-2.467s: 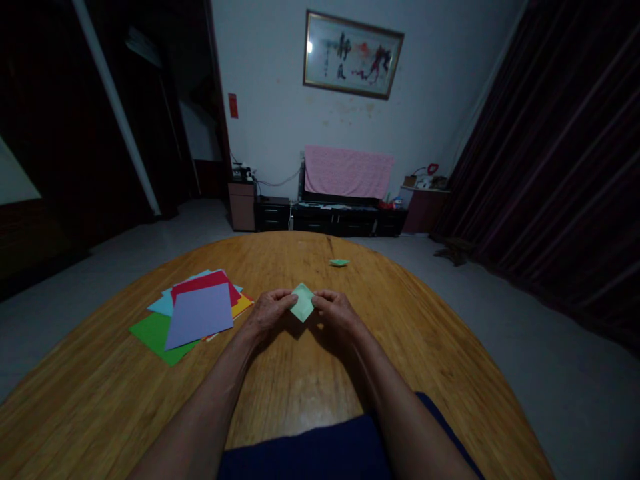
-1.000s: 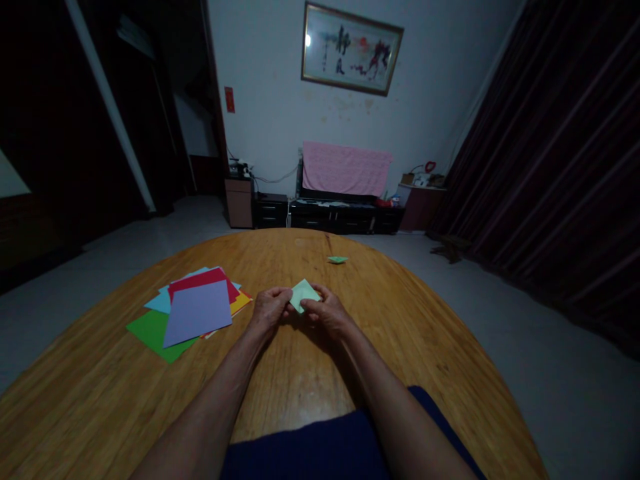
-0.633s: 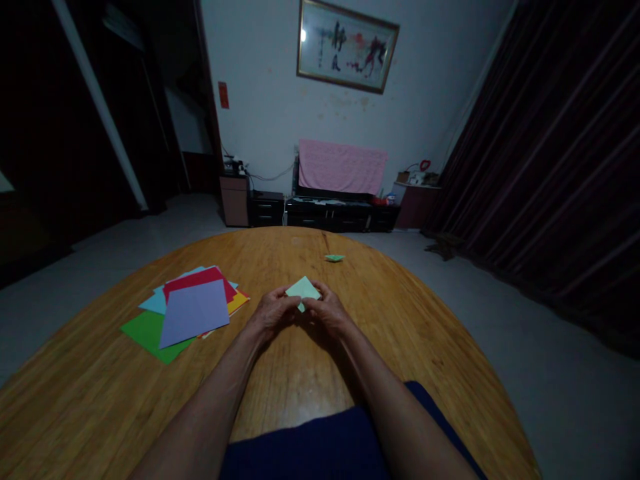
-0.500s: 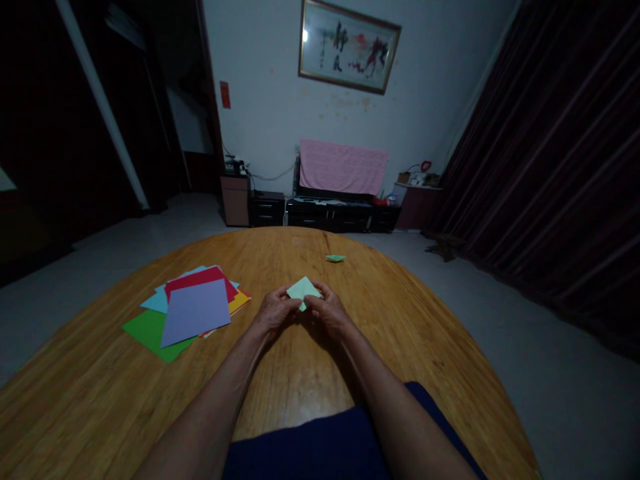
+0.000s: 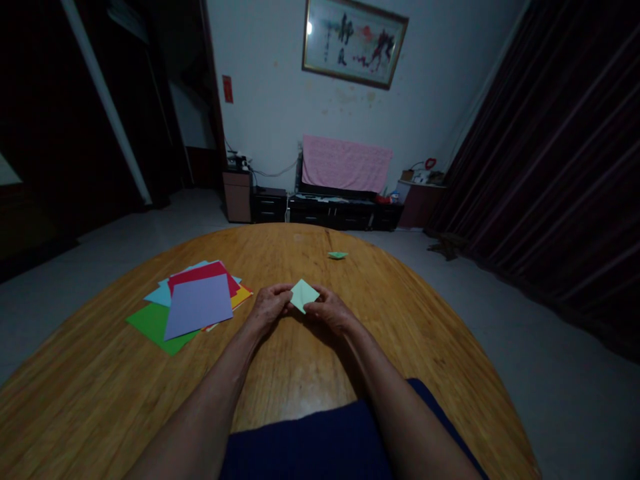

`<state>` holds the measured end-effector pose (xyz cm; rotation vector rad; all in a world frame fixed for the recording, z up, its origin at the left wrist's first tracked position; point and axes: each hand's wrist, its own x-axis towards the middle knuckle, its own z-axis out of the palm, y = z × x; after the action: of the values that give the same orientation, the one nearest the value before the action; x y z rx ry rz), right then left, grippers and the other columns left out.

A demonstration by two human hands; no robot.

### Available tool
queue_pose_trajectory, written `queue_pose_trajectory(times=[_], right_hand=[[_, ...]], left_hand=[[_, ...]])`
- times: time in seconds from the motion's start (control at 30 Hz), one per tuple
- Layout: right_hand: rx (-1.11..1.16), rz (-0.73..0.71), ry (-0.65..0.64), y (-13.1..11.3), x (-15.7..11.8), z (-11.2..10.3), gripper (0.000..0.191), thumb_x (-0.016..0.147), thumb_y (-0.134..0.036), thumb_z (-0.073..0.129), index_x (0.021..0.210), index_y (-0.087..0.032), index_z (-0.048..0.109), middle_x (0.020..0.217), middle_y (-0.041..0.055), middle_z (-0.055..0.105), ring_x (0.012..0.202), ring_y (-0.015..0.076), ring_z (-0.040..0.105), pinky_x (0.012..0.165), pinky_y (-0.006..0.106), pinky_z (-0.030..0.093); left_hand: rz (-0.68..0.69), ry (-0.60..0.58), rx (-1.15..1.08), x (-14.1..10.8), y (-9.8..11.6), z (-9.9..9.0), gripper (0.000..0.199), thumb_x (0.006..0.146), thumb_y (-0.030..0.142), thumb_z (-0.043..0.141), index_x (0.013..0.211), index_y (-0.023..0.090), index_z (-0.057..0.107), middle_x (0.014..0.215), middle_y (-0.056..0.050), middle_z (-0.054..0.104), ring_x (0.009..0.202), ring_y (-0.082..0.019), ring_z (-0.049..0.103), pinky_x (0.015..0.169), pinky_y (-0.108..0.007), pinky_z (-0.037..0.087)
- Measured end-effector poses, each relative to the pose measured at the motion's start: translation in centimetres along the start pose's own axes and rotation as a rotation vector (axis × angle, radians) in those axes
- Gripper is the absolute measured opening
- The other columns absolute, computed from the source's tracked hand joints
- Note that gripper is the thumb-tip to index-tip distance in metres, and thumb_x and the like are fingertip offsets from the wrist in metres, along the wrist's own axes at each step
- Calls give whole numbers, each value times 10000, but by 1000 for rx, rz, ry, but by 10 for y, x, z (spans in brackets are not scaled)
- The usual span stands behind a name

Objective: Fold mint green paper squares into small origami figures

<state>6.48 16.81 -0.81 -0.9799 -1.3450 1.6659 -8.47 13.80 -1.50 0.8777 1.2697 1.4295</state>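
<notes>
Between my hands is a pale green folded paper (image 5: 303, 295), diamond-shaped, with a crease running down its middle and one corner toward me. My left hand (image 5: 271, 308) pinches its left corner, thumb on top. My right hand (image 5: 330, 311) grips the lower right edge, the thumb lying over the paper. The fingers underneath are mostly hidden. Farther off, right of centre, a small green folded paper piece (image 5: 338, 255) rests on the round wooden table (image 5: 400, 333).
To the left lies a loose stack of coloured sheets: a purple sheet (image 5: 199, 308) on top, a red sheet (image 5: 203, 275) and a green sheet (image 5: 159, 327) below. Beyond the table stand a low black cabinet (image 5: 310, 212) and a screen under a pink cloth (image 5: 345, 163).
My left thumb has drawn back toward the paper's left corner, baring more of its middle crease. The right hand keeps its hold. The view has shifted slightly.
</notes>
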Motion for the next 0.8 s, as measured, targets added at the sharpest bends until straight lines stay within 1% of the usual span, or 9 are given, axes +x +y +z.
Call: queue_pose_trajectory(times=[0.07,0.17,0.23,0.37,0.47,0.53,0.6,0.7,0.8], right_hand=[[-58,-1,-17,2,0,-1,506,547,-79,623,1040,-184,582,754,1,642,619,135,580,537,235,449],[-170,-29,-26,7,3,-4,528,552,-85,622,1070,-179,573,729,-2,631,594,132,565,540,244,443],[-263,-75,-31,11,5,-6,504,562,-87,627,1054,-187,585,750,7,636,623,142,572,567,256,446],[-601,-248,18,14,6,-10,399,594,-86,626,974,-207,633,824,32,642,718,169,565,676,303,443],[-890,-399,52,13,4,-11,330,636,-116,624,953,-206,639,893,55,622,819,194,538,766,335,420],[-1027,-466,38,12,1,-11,301,670,-136,608,964,-197,628,935,65,598,880,200,517,804,336,409],[-1109,-510,0,12,-2,-10,287,706,-147,582,988,-187,612,967,69,579,919,195,504,830,326,404],[-1191,-526,-47,12,-6,-8,228,753,-165,546,973,-171,607,983,78,570,928,191,504,838,317,402],[-1255,-522,-63,13,-8,-5,176,781,-199,534,932,-155,614,1000,95,569,926,200,503,823,319,403]], left_hand=[[-10,33,31,1,-1,-2,355,602,171,636,940,79,693,519,-1,592,427,-80,504,436,-182,382],[5,91,107,1,-2,-3,425,598,135,622,1018,95,674,505,14,584,412,-93,498,426,-194,373],[29,101,198,2,-4,-4,392,601,120,613,985,119,693,522,9,597,429,-104,516,444,-205,383],[88,95,454,3,-6,-6,233,614,106,594,787,163,740,533,-8,623,486,-130,552,497,-220,396],[196,61,584,2,-6,-7,204,621,108,599,709,211,751,528,-6,635,537,-151,571,530,-221,387],[265,33,640,1,-5,-8,211,629,105,595,689,230,754,561,-11,660,581,-165,589,560,-224,386],[320,11,709,0,-3,-7,228,645,99,578,689,234,755,621,-24,690,629,-177,607,598,-233,390],[379,-20,832,-3,-1,-7,246,685,103,547,701,234,754,682,-47,704,680,-195,616,654,-256,391],[425,12,948,-6,-1,-8,226,700,109,552,720,226,745,721,-71,688,740,-215,610,715,-281,390]])
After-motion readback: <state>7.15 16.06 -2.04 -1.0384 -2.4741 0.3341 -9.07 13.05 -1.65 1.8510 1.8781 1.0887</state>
